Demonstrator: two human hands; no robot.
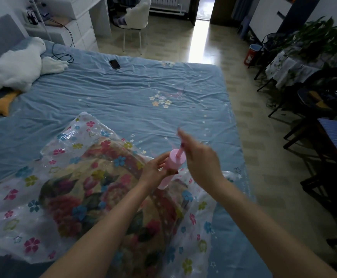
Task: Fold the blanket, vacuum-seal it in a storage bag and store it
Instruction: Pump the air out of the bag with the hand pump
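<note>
A folded blanket (95, 189) with a red and cream flower pattern lies inside a clear storage bag (23, 197) printed with small flowers, on the blue bed (123, 93). A pink hand pump (172, 167) stands upright on the bag's right side. My left hand (155, 169) grips the pump's barrel. My right hand (197, 157) is above it, blurred, its fingers round the thin pink plunger rod (180, 151) that sticks out of the pump's top.
A large white goose plush (17, 67) lies at the bed's far left. A dark phone (115, 64) and a black cable (61, 56) rest near the far edge. Right of the bed are dark chairs (324, 157), a plant table (296, 63) and tiled floor.
</note>
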